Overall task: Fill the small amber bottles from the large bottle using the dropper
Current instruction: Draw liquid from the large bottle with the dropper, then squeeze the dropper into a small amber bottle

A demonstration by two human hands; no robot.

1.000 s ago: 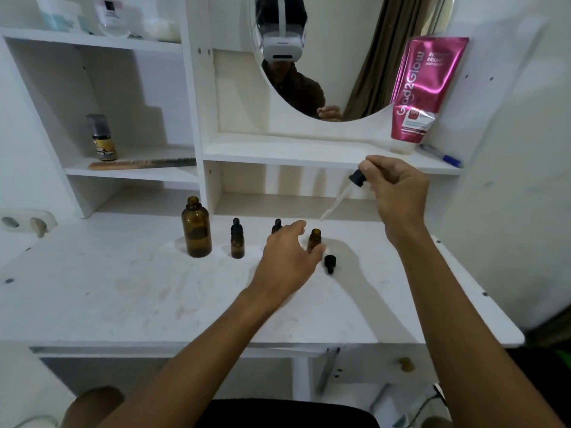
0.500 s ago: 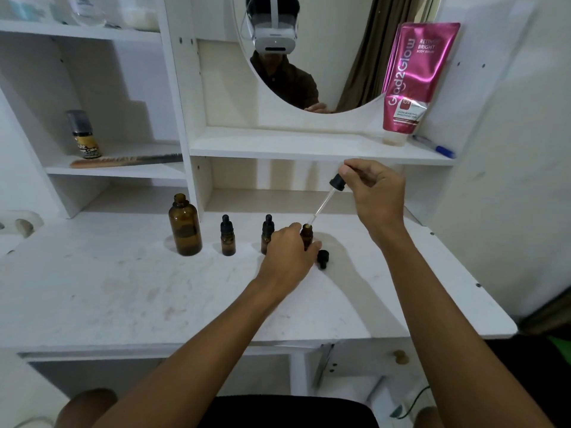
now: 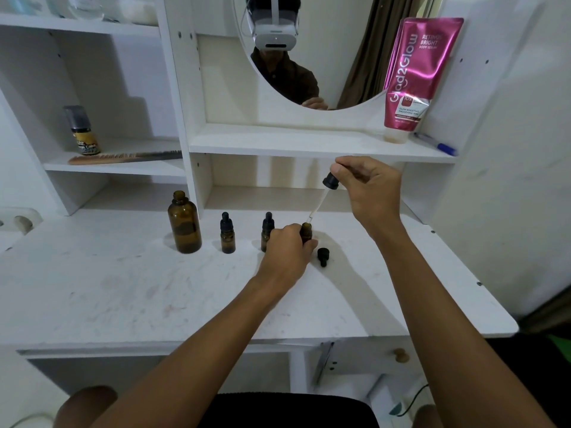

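The large amber bottle (image 3: 184, 225) stands uncapped on the white desk (image 3: 123, 288). Right of it stand two small amber bottles with black dropper caps, one (image 3: 227, 234) free and one (image 3: 267, 230) partly behind my left hand. My left hand (image 3: 287, 250) grips a third small amber bottle (image 3: 306, 231), which is uncapped. My right hand (image 3: 367, 188) pinches the black bulb of a glass dropper (image 3: 323, 199); its tip sits at the open mouth of that bottle. A loose black cap (image 3: 323, 255) lies just right of my left hand.
A shelf above holds a pink tube (image 3: 412, 75) and a blue pen (image 3: 435, 144). The left cubby holds a small spray bottle (image 3: 82, 131) and a comb (image 3: 123, 157). A round mirror (image 3: 309, 47) hangs behind. A wall socket (image 3: 18, 219) is at far left.
My left hand has closed on the uncapped small bottle. My right hand has lowered the dropper from mid-air until its tip reaches the bottle's mouth.
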